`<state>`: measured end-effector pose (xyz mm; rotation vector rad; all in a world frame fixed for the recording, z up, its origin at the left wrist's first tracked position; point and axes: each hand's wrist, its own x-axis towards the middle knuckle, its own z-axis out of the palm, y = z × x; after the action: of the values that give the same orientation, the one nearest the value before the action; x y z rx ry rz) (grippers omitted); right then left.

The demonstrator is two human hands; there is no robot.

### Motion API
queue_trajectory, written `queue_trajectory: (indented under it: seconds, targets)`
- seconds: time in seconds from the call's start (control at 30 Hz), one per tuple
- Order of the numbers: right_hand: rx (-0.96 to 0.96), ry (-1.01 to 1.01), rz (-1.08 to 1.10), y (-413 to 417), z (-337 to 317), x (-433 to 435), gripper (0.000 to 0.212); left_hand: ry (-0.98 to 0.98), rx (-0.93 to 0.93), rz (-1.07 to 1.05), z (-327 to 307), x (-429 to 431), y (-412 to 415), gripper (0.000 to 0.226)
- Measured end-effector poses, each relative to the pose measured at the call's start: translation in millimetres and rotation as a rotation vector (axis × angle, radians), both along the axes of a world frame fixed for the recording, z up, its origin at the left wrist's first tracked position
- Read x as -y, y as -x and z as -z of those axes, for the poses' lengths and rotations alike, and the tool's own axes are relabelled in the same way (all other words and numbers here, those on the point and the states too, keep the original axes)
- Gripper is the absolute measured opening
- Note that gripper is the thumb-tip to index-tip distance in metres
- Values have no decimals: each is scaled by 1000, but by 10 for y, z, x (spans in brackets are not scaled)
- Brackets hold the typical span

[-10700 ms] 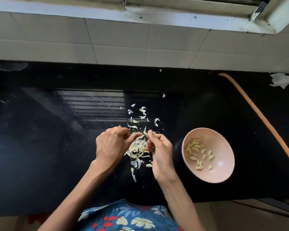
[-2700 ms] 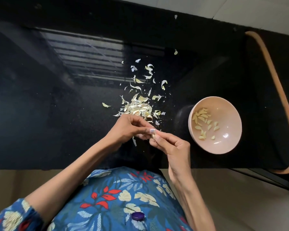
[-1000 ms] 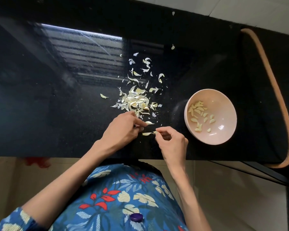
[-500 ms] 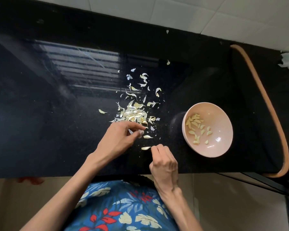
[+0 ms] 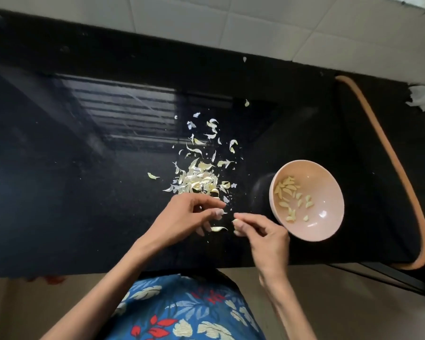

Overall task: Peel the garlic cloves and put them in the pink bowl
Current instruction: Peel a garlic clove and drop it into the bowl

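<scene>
Half a second ago our right hand [image 5: 263,238] was curled low by the counter's [image 5: 59,217] front edge; now it has lifted toward the bowl [image 5: 329,231], thumb and forefinger pinched on a small pale clove [image 5: 235,220]. Our left hand [image 5: 182,217] has loosened, fingers spread and holding nothing we can see, with a shed skin [image 5: 218,228] lying between the hands. The peel pile [image 5: 196,179] sits mid-counter, and peeled cloves [image 5: 288,192] rest in the bowl near the front right. We judge this clove peeled and ready to drop in.
</scene>
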<state>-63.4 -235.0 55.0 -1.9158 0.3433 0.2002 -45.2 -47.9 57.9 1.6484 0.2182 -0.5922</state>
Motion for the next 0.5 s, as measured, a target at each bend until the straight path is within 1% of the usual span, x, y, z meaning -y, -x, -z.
queue_trajectory:
  seconds: [0.07,0.17,0.23,0.33,0.4,0.5]
  targets:
    - [-26,-223,80,-107,-156,-59,26,99,9,-20,-82,25,-5,19]
    - [-11,-387,76,-228,-352,-232,21,154,94,-160,-210,55,-34,17]
    - [11,-443,90,-284,-434,-314,18,148,143,-268,-287,49,-60,11]
    - [47,-502,99,-343,-503,-382,11,165,197,-328,-386,38,-77,8]
    - [79,-513,112,-373,-528,-417,10,189,196,-383,-433,31,-82,6]
    - [128,-517,110,-405,-514,-446,9,259,151,-473,-480,32,-107,22]
